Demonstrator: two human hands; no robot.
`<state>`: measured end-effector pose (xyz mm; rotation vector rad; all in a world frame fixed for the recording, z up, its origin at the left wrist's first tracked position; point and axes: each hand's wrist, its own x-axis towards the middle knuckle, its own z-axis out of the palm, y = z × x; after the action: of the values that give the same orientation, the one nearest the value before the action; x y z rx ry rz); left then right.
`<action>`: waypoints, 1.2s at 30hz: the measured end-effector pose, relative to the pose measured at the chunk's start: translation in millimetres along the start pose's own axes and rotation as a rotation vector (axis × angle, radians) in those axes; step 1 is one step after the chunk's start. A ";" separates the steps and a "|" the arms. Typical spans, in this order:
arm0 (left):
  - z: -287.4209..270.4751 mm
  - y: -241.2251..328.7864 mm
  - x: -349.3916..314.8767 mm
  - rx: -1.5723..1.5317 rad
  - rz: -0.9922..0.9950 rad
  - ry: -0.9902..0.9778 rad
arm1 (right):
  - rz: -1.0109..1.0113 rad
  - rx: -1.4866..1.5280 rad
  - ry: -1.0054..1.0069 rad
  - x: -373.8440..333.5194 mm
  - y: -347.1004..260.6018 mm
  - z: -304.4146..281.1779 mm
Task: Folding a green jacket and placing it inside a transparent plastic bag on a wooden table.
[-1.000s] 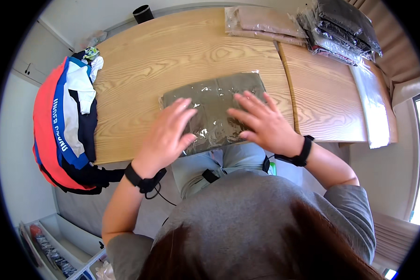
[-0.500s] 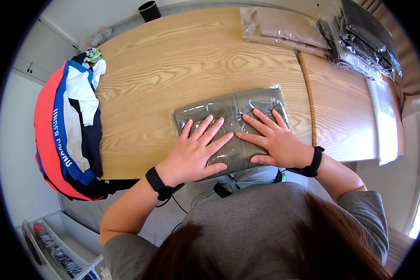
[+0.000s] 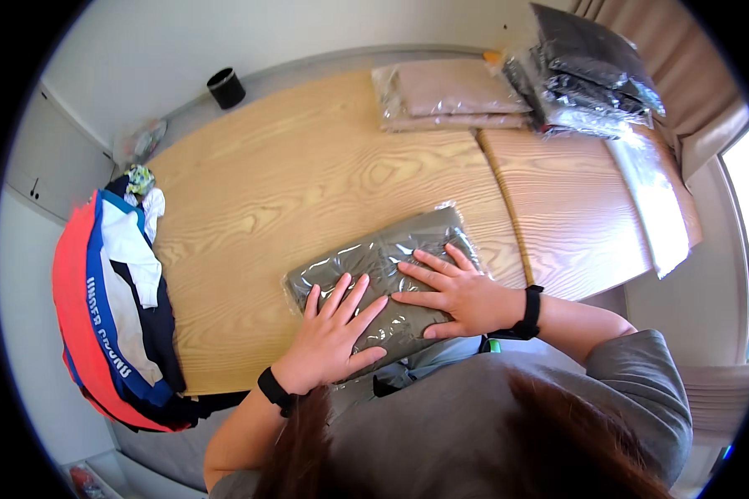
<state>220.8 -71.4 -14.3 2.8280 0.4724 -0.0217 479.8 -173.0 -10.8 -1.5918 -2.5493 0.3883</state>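
Note:
A folded olive-grey garment in a clear plastic bag [image 3: 374, 258] lies flat at the near edge of the wooden table [image 3: 250, 200]. My left hand [image 3: 326, 334] rests palm down on its left part, fingers spread. On the right part my right hand [image 3: 453, 295] presses flat in the same way, fingers also spread. Neither hand grasps anything. The film shines and wrinkles around my fingers, and the bag's clear edges stick out at its left and right ends. My palms cover the near middle of the package.
Loose clothes [image 3: 112, 299] in red, blue and white are heaped along the left edge. Bagged beige garments [image 3: 453, 91] lie at the far side, beside a stack of dark bagged garments [image 3: 591, 71]. Flat clear bags [image 3: 653, 204] lie at the right. A black bin [image 3: 225, 88] stands beyond the table.
The view has tilted and shifted, so the table and the piles appear lower and further left. Both hands stay spread flat on the bagged garment, which now appears more slanted.

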 end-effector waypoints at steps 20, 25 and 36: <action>21.8 -18.1 -64.7 -1.109 -0.873 0.576 | 0.419 0.488 0.380 -58.8 -10.3 14.2; 31.6 -26.2 -52.2 -1.209 -0.727 0.474 | 0.483 0.507 0.525 -61.5 -18.2 30.7; 28.9 18.0 -3.1 -1.574 -0.599 0.702 | 0.779 0.809 1.055 -61.0 -3.6 48.6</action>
<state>224.5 -96.5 -37.1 1.0356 0.8920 0.8214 492.7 -236.7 -54.0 -1.6612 -0.8033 0.3925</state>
